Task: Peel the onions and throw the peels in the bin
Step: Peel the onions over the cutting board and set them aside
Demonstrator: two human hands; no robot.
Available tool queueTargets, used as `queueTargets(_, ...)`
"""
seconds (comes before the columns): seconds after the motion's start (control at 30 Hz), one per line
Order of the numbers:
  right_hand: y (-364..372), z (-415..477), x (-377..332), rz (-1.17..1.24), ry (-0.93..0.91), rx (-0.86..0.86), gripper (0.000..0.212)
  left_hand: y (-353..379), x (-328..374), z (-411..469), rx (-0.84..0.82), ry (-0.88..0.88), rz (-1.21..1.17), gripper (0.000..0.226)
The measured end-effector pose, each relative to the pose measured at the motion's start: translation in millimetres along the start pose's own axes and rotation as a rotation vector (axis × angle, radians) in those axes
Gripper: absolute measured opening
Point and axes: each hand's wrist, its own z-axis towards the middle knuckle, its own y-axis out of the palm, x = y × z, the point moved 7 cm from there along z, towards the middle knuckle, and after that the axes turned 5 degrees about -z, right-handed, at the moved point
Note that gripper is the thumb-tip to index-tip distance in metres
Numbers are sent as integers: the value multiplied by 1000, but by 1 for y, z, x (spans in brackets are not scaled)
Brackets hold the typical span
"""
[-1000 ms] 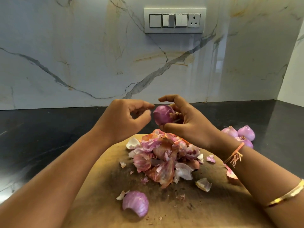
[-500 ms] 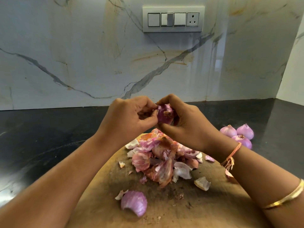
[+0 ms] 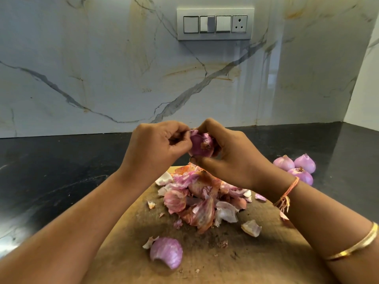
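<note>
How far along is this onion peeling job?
Done: three onions on the counter look peeled, and a pile of peels lies on the board. In hand: the right hand holds an onion while the left hand pinches its skin. Left: binning the peels; no bin is visible.

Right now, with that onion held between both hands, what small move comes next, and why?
Probably the left hand pulls the skin flap it pinches off the onion, which the right hand grips, and lets it fall onto the peel pile directly below; dry skin clings around the onion's root end.
</note>
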Motion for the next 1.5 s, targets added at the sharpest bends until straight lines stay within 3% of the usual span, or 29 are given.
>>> queueTargets(0.17,1,0,-3,-17,-18,-10,41,-2,-15,1,71,-170,-81,14)
queueTargets(0.3,-1,0,-4,14,-25,8,45,5,-33,-2,64,-390,-314,12)
queueTargets(0.4,-4,2,-2,57,-19,31,47,5,-40,-4,26,-451,-292,13)
queueTargets(0.67,0,2,7,281,73,-30,50,18,-40,-10,-478,-536,101,17)
queueTargets(0.8,4,1,9,383,107,-71,47,22,-39,-15,-652,-574,147,15)
queueTargets(0.9,5,1,11,402,131,-70,38,19,-36,-10,-567,-492,90,1)
queueTargets(1.1,7,1,10,335,111,-80,39,7,-17,2,-248,-297,-160,4)
queueTargets(1.23,7,0,8,268,81,-89,41,5,-11,2,-217,-202,-119,17)
queueTargets(1.5,7,0,6,180,42,-123,33,2,-5,3,-191,-81,9,15)
